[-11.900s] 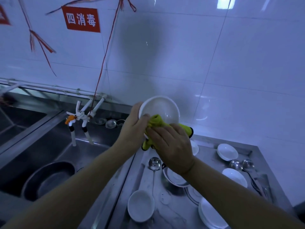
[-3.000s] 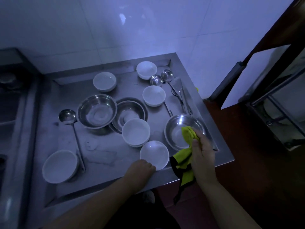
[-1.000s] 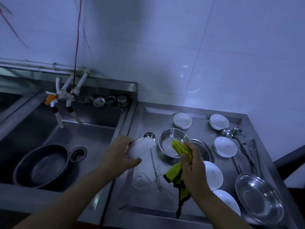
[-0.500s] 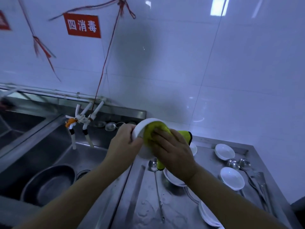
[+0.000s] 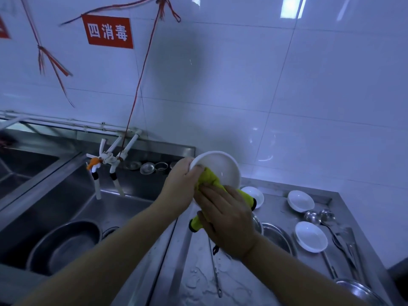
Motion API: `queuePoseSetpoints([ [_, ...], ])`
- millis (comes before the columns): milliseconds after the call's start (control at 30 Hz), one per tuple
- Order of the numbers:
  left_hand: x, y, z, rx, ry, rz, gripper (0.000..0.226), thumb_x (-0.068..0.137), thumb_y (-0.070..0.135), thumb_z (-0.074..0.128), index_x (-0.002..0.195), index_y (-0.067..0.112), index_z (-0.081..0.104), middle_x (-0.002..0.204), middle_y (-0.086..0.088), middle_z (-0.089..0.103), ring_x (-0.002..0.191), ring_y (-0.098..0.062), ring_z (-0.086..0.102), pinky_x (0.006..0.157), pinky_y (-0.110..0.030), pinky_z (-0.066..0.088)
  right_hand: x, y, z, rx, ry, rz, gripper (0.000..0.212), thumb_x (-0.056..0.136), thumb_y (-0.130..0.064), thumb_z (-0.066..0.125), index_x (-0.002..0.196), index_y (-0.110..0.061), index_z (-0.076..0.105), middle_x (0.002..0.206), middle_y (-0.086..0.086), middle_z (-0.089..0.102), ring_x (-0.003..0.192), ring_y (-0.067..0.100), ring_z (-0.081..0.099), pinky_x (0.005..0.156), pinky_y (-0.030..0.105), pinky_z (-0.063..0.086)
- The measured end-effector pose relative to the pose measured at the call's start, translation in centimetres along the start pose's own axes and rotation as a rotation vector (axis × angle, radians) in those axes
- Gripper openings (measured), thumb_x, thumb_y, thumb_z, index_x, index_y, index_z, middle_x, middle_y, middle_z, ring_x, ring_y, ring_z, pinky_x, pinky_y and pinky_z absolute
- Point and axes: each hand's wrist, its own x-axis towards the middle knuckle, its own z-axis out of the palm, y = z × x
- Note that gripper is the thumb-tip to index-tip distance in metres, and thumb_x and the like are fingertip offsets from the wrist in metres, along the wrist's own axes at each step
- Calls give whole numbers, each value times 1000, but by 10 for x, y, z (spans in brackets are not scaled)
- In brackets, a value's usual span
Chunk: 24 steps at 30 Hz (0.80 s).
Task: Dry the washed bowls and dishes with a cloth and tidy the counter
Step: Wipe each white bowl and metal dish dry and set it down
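I hold a white bowl (image 5: pixel 223 167) tilted up above the steel counter (image 5: pixel 276 208), its inside facing me. My left hand (image 5: pixel 180 187) grips its left rim, thumb over the edge. A yellow-green cloth (image 5: pixel 209 178) is bunched inside the bowl, and my right hand (image 5: pixel 227 219) grips it and presses it against the bowl's lower inside. The cloth's black-trimmed ends stick out under my right hand. White bowls (image 5: pixel 311 236) sit on the counter at the right, along with steel bowls (image 5: pixel 277 238) partly hidden behind my right wrist.
The sink (image 5: pixel 72 208) at left holds a large dark steel basin (image 5: pixel 64 245). White taps (image 5: pixel 110 162) hang over it. Steel ladles (image 5: pixel 320 217) and tongs (image 5: pixel 351 246) lie at the counter's right side. A long ladle handle (image 5: pixel 215 270) lies on the wet counter. The tiled wall stands close behind.
The bowl has turned, so its inside now faces me, and the cloth has shifted to its lower inside. Earlier I picked this bowl up from the counter's left side.
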Motion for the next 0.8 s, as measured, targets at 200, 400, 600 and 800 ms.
queuePoseSetpoints([
  [200,21,25,-30,202,-513,-69,26,74,31,51,98,27,60,93,-8,64,77,-19,62,58,-26,51,-5,50,-18,-110,-66,-374,9,88,-12,69,94,-12,76,99,7,73,97,23,68,90,38,50],
  [400,1,4,13,-85,-93,39,30,86,9,58,109,24,48,101,-1,59,92,-21,61,80,-41,55,8,30,-12,-155,68,16,15,91,-10,62,100,-8,73,98,8,72,91,24,66,76,38,50],
  [600,-1,-8,16,-143,-80,127,23,82,27,45,103,35,52,94,2,60,84,-13,60,70,-33,52,0,29,-12,-57,48,-79,16,88,-10,67,102,-7,73,100,8,72,91,23,68,76,36,51],
  [800,25,12,-15,269,-624,27,35,68,31,49,100,23,61,97,-12,61,82,-25,58,67,-37,46,-6,72,-32,-79,-149,-591,8,85,-14,72,92,-12,76,97,6,73,94,24,67,87,39,51],
])
